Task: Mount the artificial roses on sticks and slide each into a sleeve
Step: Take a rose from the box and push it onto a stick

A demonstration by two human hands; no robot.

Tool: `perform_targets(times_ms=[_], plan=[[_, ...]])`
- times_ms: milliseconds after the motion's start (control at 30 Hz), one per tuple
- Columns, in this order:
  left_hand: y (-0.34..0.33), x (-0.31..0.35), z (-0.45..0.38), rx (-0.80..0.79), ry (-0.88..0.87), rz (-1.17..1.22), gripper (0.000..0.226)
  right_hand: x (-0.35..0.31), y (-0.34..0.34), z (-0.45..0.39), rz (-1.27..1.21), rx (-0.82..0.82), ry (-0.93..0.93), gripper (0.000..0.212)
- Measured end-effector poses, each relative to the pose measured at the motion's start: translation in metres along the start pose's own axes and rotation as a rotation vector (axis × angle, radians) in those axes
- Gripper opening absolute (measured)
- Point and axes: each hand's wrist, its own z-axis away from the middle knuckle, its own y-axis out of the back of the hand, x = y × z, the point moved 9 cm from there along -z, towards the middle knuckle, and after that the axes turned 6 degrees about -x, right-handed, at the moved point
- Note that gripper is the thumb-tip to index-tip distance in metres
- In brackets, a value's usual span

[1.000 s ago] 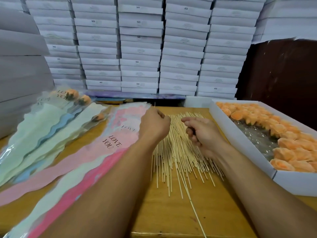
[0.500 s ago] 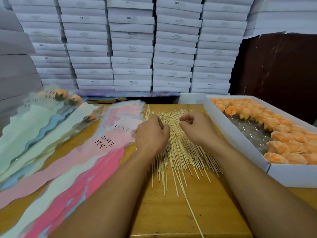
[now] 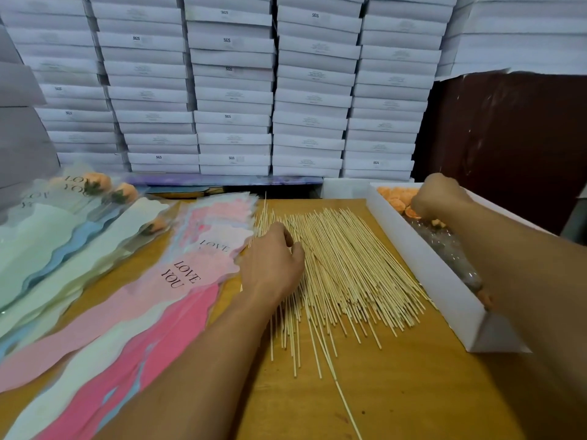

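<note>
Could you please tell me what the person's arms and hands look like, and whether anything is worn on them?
Both forearms are bare as far as the picture shows, with no sleeves in view. The left hand and right hand wear no gloves. No watch, bracelet or ring is visible on either.

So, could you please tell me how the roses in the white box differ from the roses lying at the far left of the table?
The roses in the white box are bare heads, loose in the tray; the roses at the far left lie inside clear sleeves printed LOVE YOU. Green leaves show under the far-left roses, none on the boxed ones. The right hand reaches among the boxed roses; nothing touches the far-left ones. Both are orange.
</note>
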Motion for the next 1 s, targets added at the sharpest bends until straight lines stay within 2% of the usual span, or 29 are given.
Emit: perform_targets(times_ms=[67, 233, 333, 433, 633, 767, 1000], plan=[[-0.002, 0.001, 0.000, -0.004, -0.003, -0.011, 0.012, 0.008, -0.001, -0.008, 0.080, 0.007, -0.015, 0.011], [-0.003, 0.003, 0.000, 0.004, -0.005, -0.034, 0.012, 0.014, -0.027, -0.021, 0.260, -0.116, 0.018, 0.012], [-0.003, 0.003, -0.001, -0.002, -0.001, -0.036, 0.011, 0.020, -0.035, -0.025, 0.296, -0.125, -0.006, 0.016], [-0.005, 0.003, -0.001, -0.008, 0.002, -0.041, 0.010, 0.025, -0.038, -0.029, 0.305, -0.124, -0.018, 0.009], [-0.005, 0.001, -0.001, -0.009, 0.009, -0.056, 0.012, 0.030, -0.039, -0.035, 0.400, -0.090, -0.020, 0.028], [-0.005, 0.001, -0.002, -0.019, 0.009, -0.042, 0.011, 0.039, -0.030, -0.041, 0.330, 0.020, -0.045, 0.032], [-0.006, 0.000, -0.003, -0.004, -0.003, -0.084, 0.012, 0.058, -0.032, -0.049, 0.188, 0.023, -0.123, 0.033]])
